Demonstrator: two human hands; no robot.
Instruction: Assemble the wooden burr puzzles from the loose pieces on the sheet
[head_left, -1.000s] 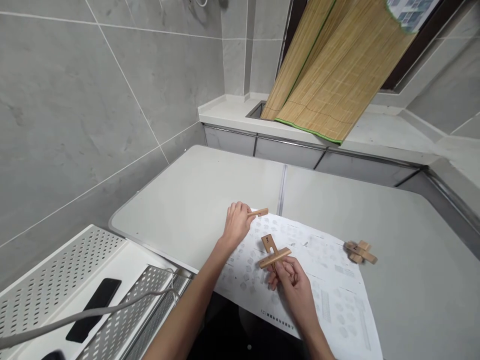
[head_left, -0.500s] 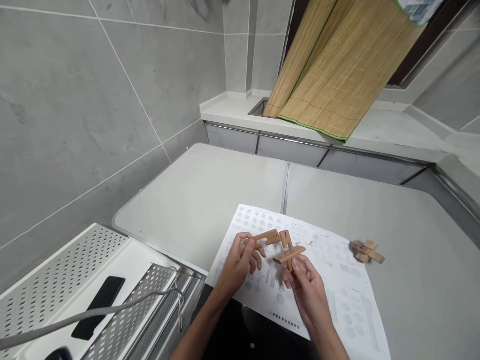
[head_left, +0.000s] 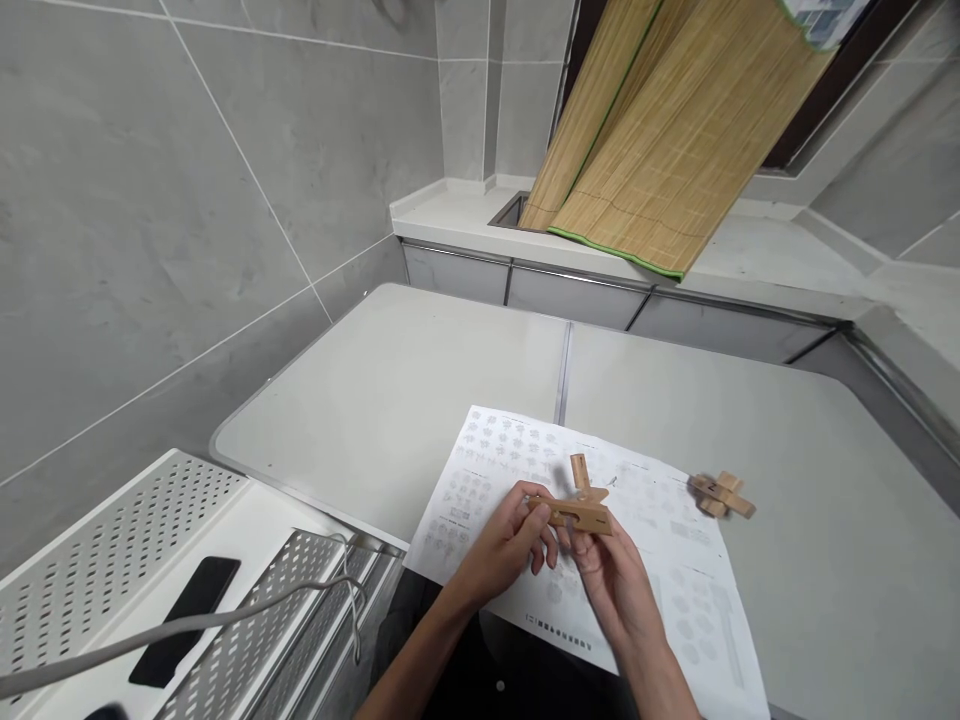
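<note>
My left hand (head_left: 514, 540) pinches the left end of a notched wooden puzzle piece (head_left: 589, 517), whose cut-out shows near its middle. Behind that piece, two joined wooden pieces (head_left: 579, 472) stick up, one pointing away from me. My right hand (head_left: 611, 575) is closed on them from below, its fingertips partly hidden by the notched piece. Both hands are over a printed instruction sheet (head_left: 480, 480) with rows of small drawings. Whether the notched piece touches the joined pair, I cannot tell.
An interlocked wooden cluster (head_left: 721, 494) lies at the sheet's right edge on the white table (head_left: 360, 380). To the left, a white perforated rack (head_left: 120, 530) carries a black phone (head_left: 186, 620) and a grey cable (head_left: 247, 608). A bamboo mat (head_left: 660, 140) leans at the back.
My left hand has brought the notched piece right and down, in front of the joined pieces, and turned it. The right hand's pieces are now partly covered. The view has shifted slightly.
</note>
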